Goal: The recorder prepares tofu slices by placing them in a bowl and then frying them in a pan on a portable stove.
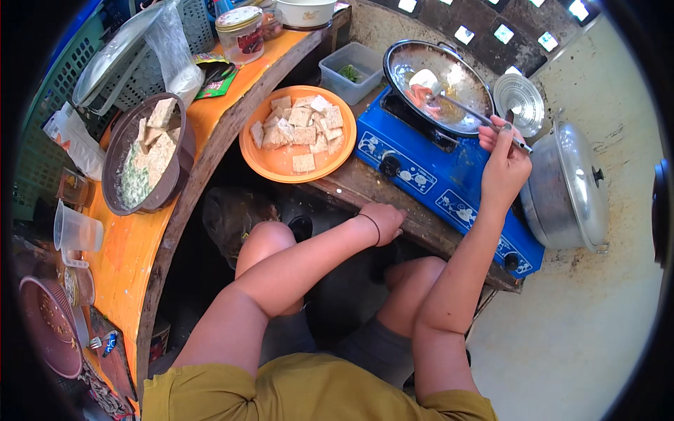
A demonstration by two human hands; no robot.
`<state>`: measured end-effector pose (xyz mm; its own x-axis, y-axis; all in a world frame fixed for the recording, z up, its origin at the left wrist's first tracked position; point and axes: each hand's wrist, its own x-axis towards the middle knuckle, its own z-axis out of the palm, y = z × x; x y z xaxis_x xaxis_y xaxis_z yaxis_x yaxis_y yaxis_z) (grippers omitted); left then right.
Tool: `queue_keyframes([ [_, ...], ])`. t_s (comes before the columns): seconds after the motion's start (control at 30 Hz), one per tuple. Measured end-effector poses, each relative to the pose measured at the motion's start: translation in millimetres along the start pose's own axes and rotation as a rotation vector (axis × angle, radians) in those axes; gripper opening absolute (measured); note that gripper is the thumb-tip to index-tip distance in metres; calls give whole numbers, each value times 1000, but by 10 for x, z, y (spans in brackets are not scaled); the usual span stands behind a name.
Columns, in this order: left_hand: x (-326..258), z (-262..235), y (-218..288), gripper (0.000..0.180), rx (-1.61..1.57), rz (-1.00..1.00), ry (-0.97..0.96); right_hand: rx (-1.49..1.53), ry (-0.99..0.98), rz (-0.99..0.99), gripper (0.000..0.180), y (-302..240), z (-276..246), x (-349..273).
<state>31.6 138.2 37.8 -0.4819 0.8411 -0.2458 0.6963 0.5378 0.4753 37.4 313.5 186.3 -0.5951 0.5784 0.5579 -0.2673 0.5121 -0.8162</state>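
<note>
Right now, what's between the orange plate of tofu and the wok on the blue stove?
In the head view, a clear plastic tub holding something green sits between the orange plate and the wok. The right hand holds the spatula.

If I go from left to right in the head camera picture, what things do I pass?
Clear cup → dark bowl → orange plate → clear tub → wok → right hand holding a ladle → big metal pot.
</note>
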Motion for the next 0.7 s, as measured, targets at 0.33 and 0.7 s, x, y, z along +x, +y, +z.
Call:
queue_keyframes([
  [0.33, 7, 16, -7, 26, 6, 43, 135, -31, 50, -62, 24, 182, -4, 34],
  [0.7, -78, -398, 190, 30, -795, 246, 756, -154, 47, 58, 25, 303, -22, 41],
])
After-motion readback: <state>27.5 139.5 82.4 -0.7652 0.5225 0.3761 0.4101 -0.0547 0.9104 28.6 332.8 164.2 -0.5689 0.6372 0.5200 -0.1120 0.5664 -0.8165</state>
